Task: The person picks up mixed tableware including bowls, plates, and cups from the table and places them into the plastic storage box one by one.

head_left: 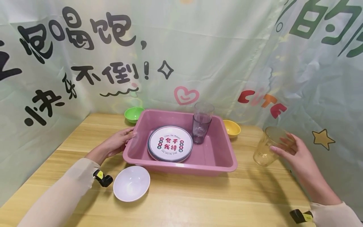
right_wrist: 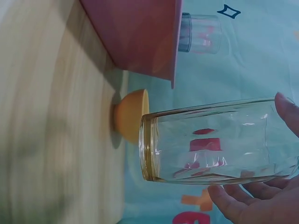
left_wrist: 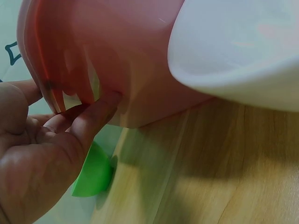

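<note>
My left hand (head_left: 117, 143) grips the left rim of a pink plastic basin (head_left: 221, 157), its fingers under the lip in the left wrist view. Inside the basin lies a stack of round plates (head_left: 170, 143), the top one white with red lettering. Beside the stack stand nested cups, a purple tumbler (head_left: 201, 126) with a clear cup (head_left: 204, 108) in it. Off to the right, my right hand (head_left: 302, 157) holds a yellowish clear glass (right_wrist: 210, 144) near its rim, thumb on one side and fingers on the other. The right wrist view shows the glass raised above the table.
A white bowl (head_left: 131, 183) sits in front of the basin's left corner. Behind the basin's left corner is a green bowl (head_left: 133, 115), and a yellow bowl (head_left: 232, 129) stands by its right side. A printed curtain (head_left: 227, 63) hangs around the wooden table (head_left: 198, 201).
</note>
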The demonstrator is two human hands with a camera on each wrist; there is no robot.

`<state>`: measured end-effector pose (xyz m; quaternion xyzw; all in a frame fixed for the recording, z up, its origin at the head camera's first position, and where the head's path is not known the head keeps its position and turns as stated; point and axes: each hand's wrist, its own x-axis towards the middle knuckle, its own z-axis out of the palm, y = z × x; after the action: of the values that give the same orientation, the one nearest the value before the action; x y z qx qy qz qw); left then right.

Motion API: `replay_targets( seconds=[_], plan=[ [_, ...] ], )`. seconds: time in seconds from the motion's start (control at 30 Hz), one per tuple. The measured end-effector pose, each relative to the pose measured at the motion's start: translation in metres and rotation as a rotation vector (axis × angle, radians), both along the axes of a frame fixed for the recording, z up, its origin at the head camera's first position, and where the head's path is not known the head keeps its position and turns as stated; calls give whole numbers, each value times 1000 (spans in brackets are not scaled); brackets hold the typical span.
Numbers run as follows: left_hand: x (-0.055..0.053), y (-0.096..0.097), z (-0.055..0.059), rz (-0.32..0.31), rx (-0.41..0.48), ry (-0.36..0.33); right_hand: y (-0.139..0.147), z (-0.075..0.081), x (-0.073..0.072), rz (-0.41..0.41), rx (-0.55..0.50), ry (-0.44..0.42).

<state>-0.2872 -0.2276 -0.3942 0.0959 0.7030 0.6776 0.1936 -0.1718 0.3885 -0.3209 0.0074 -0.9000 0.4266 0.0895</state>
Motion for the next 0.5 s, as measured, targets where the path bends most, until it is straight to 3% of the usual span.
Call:
replay_targets(
  seconds=[0.23, 0.5],
  plan=[
    [-1, 1, 1, 5, -22, -11, -11, 12, -6, 25, 15, 13],
    [-3, -1, 1, -23, -58, 21, -24, 24, -15, 49, 10, 18]
  ],
)
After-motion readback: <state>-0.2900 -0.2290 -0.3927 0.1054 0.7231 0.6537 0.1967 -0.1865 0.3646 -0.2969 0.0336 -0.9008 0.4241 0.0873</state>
